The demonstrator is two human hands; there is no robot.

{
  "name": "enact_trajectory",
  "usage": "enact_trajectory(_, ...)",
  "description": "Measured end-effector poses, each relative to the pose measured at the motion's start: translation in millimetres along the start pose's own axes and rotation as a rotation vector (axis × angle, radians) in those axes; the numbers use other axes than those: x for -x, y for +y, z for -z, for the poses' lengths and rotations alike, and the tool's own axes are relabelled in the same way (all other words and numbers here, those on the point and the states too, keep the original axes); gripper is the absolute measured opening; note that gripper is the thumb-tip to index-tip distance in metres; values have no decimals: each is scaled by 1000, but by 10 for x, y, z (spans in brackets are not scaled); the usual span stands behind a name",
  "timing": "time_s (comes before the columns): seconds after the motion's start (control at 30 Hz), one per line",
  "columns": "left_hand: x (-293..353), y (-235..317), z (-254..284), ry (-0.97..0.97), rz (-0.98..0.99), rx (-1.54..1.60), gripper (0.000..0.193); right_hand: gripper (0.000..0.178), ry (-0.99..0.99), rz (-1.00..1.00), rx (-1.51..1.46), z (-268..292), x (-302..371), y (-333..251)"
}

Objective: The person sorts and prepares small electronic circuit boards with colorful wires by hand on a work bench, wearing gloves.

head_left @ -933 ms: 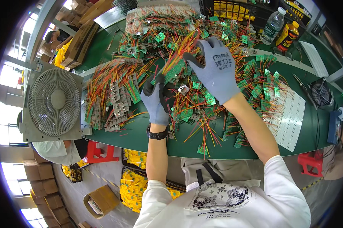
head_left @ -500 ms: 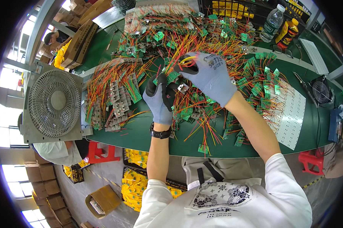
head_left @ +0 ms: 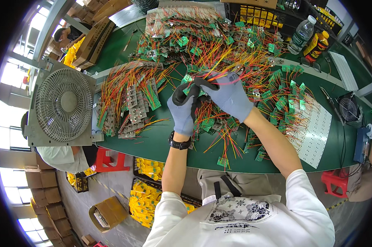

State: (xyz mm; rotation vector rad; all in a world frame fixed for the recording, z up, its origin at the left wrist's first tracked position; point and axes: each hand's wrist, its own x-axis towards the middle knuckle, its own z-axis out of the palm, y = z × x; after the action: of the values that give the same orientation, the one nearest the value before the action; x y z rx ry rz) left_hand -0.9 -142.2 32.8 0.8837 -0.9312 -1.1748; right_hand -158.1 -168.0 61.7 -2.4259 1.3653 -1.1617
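Both hands wear grey-blue gloves with black fingertips and meet over the pile. My left hand (head_left: 183, 110) is closed, its fingertips around a small green circuit board (head_left: 187, 78) that is partly hidden. My right hand (head_left: 229, 95) touches it from the right, thumb and forefinger pinching red and yellow wires (head_left: 229, 75) that trail off to the right. Around them lies a heap of wired green boards (head_left: 208, 123), tangled in red and yellow leads. To the left, strips of metal-topped parts (head_left: 132, 99) with wires lie in a bundle.
A fan (head_left: 64, 108) stands at the left edge of the green table (head_left: 153, 144). Far right are a water bottle (head_left: 302, 35), a yellow-capped bottle (head_left: 316, 45), glasses (head_left: 310, 64) and a small black fan (head_left: 349, 108). A white perforated panel (head_left: 315, 133) lies at right.
My right hand has come in against my left, and their fingertips now meet. The wires in my right hand swing out to the right. The whole view has shifted slightly.
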Motion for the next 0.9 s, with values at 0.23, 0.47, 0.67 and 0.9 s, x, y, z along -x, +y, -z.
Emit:
enact_trajectory(0.23, -1, 27, -76, 102, -190, -330, 34, 36, -154, -81, 235, 94, -55, -146)
enact_trajectory(0.47, -78, 80, -41, 171, -31, -75, 24, 37, 129, -249, 89, 529, -190, -238)
enact_trajectory(0.67, -61, -44, 139, -3, -105, -116, 23, 33, -55, -82, -53, 209, -99, -206)
enact_trajectory(0.9, 80, 209, -232, 160, -165, -229, 20, 33, 16, 0, -24, 12, -11, -129)
